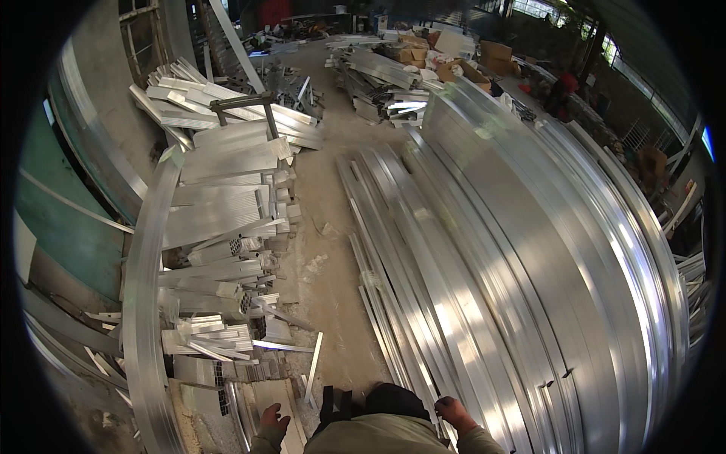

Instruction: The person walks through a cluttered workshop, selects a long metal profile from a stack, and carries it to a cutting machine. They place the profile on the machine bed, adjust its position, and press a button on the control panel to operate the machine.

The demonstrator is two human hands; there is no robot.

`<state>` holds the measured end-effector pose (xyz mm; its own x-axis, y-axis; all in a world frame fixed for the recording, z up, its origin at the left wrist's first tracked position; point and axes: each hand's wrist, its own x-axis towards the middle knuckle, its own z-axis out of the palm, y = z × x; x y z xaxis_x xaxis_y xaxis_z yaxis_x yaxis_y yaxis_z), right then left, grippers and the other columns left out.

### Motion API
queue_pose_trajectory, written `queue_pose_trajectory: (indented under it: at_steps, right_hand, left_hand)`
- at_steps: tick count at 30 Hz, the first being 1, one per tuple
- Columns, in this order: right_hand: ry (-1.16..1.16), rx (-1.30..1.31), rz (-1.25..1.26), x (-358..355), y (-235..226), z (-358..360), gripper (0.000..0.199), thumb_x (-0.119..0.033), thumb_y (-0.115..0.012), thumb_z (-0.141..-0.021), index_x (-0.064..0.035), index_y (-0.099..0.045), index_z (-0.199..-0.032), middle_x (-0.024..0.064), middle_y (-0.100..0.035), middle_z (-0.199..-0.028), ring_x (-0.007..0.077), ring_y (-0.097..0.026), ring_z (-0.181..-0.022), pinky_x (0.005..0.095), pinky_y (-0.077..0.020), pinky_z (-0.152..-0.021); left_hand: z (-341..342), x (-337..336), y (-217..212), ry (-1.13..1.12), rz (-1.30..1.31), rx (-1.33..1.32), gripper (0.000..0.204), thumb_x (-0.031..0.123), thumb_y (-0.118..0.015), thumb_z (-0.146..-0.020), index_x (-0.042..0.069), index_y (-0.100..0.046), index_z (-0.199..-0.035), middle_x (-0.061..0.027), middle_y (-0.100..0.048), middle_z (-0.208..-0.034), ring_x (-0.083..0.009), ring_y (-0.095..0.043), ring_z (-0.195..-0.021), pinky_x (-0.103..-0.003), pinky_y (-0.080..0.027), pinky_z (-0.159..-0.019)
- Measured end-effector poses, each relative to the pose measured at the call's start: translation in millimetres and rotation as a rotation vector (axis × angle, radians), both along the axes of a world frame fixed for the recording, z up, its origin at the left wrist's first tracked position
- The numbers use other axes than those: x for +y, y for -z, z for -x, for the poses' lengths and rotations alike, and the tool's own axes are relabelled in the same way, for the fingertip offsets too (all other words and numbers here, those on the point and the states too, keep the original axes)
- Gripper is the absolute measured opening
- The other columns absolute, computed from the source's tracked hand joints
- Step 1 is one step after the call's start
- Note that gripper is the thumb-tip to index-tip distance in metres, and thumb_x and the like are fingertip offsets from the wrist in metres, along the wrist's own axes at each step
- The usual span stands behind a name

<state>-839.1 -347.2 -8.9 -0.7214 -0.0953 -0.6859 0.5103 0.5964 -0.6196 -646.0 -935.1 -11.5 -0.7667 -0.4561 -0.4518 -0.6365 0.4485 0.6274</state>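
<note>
Head view: the right hand [451,411] is curling at the near edge of the long metal profiles [491,272]; whether it is gripping 1, I cannot make out. These are lying to the person's right, gleaming silver in parallel bands. The left hand [274,418] is hanging with thumb and fingers parted, near shorter stacked pieces [227,219]. 2 thin strips [314,365] are jutting into the aisle [321,265]; cardboard boxes [495,59] are sitting beyond.

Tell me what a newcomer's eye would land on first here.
The stack of long, shiny metal strips filling the right side would probably catch the eye first. Next might be the shorter metal pieces heaped along the left, with the floor running between. At the bottom edge, the left hand and right hand flank the wearer's body.
</note>
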Motion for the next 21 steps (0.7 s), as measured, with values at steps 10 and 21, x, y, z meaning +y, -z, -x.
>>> queue_pose_trajectory:
  at_steps: [10, 21]
  right_hand:
    - [0.087, -0.275, -0.085, -55.9, 78.6, 257.4, 0.030, -0.027, -0.067, -0.097, 0.0028, -0.074, -0.100, 0.0148, -0.077, -0.089, 0.0251, -0.076, -0.075, 0.0421, -0.0609, -0.065]
    - [-0.251, 0.112, -0.031, -280.1, 105.6, 648.0, 0.036, -0.034, -0.067, -0.093, -0.0024, -0.079, -0.104, 0.0216, -0.077, -0.111, 0.0399, -0.073, -0.109, 0.0476, -0.0578, -0.093]
  left_hand:
    - [238.1, -128.1, 26.8, -0.168, 0.022, 0.054, 0.071, 0.022, -0.087, -0.082, -0.001, -0.061, -0.143, -0.0248, -0.067, -0.136, -0.0359, -0.073, -0.113, -0.045, -0.062, -0.092]
    - [481.9, -200.6, -8.6, -0.247, 0.094, -0.003, 0.069, 0.016, -0.087, -0.079, -0.002, -0.063, -0.140, -0.0208, -0.074, -0.117, -0.0297, -0.074, -0.100, -0.042, -0.061, -0.089]
